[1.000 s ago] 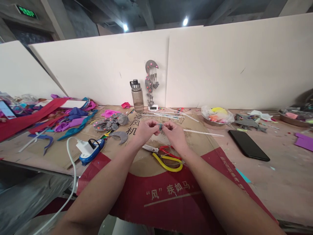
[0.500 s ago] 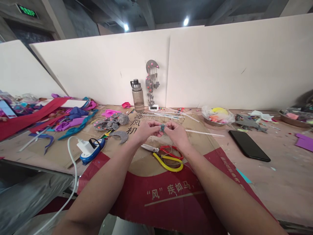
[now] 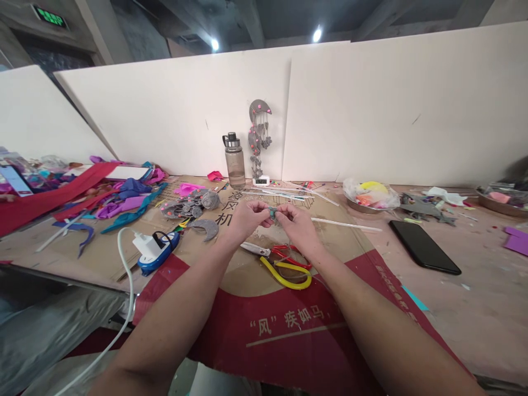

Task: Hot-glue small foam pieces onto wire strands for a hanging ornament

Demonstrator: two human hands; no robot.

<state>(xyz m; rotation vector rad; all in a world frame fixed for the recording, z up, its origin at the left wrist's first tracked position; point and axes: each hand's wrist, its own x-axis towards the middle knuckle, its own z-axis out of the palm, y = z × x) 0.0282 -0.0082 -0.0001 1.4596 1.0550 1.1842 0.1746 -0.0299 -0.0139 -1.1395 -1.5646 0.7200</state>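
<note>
Between the fingertips of both hands is a small grey-green piece [image 3: 273,212], mostly covered. My left hand [image 3: 250,218] pinches it from the left, and my right hand [image 3: 297,223] grips it from the right. Just below the hands, scissors [image 3: 284,266] with one red and one yellow handle lie on the cardboard [image 3: 235,275]. A grey crescent [image 3: 207,227] rests left of my left hand, by a ball of grey yarn [image 3: 210,200] and a heap of grey felt pieces [image 3: 181,207]. White sticks [image 3: 348,224] lie beyond and right of the hands.
A bottle [image 3: 235,165] and small clock [image 3: 261,181] stand by the white board, near a grey hanging ornament [image 3: 259,129]. Left are a blue power strip [image 3: 159,258] and colourful cloth [image 3: 127,201]. Right are a black phone [image 3: 424,247] and a bowl [image 3: 369,207].
The view has shifted slightly, so objects sit a little further right. Both hands still hold the small piece, with the fingers only slightly moved.
</note>
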